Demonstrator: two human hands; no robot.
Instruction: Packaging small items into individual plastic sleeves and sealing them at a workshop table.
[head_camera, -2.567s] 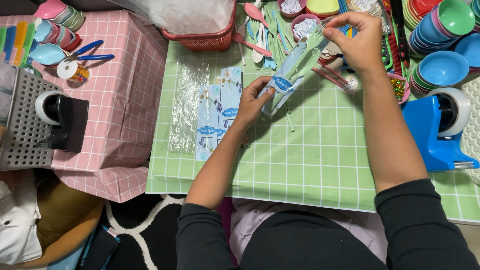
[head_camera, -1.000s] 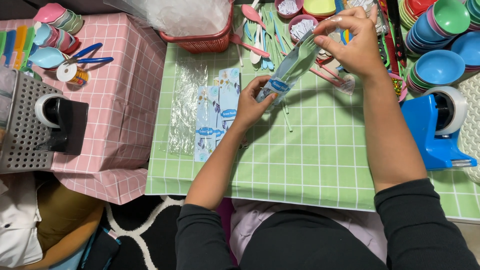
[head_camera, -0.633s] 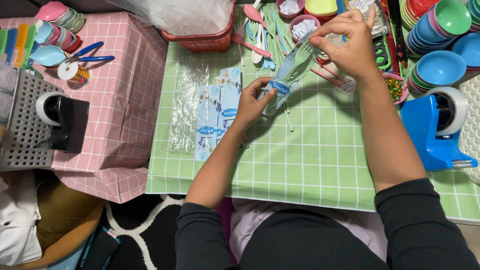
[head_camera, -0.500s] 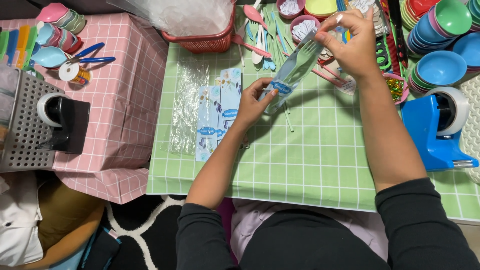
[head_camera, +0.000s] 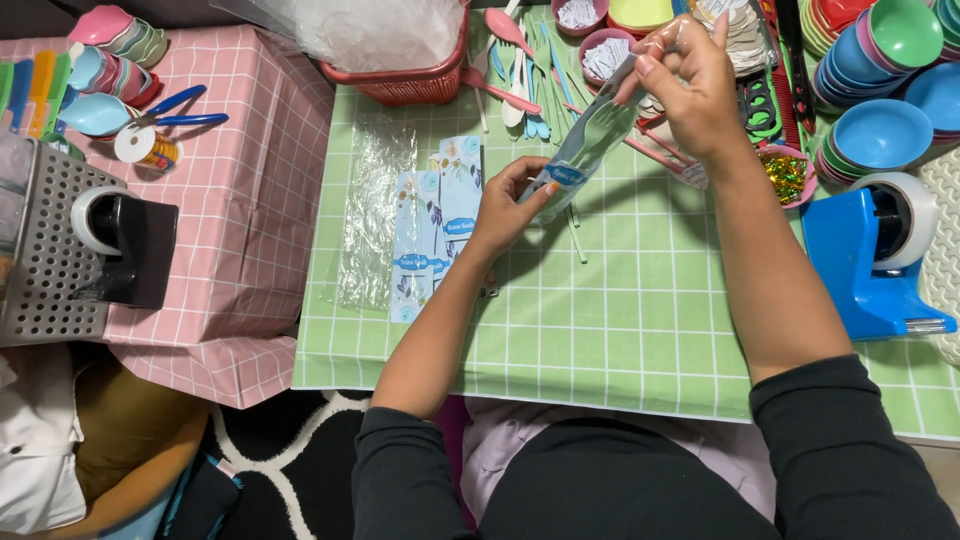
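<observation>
While both hands work above a green checked tablecloth (head_camera: 620, 330), the left hand (head_camera: 505, 205) pinches the lower end of a narrow clear packet (head_camera: 585, 150) with a blue label, and the right hand (head_camera: 690, 85) grips its top, at 12 o'clock. At 11 o'clock a red basket (head_camera: 410, 85) holds clear plastic. Stacked blue and green bowls (head_camera: 885, 100) sit at 2 o'clock. Flat floral packets (head_camera: 435, 235) lie at 9 o'clock of the left hand. Since 2.6 seconds ago, the right hand has risen slightly.
</observation>
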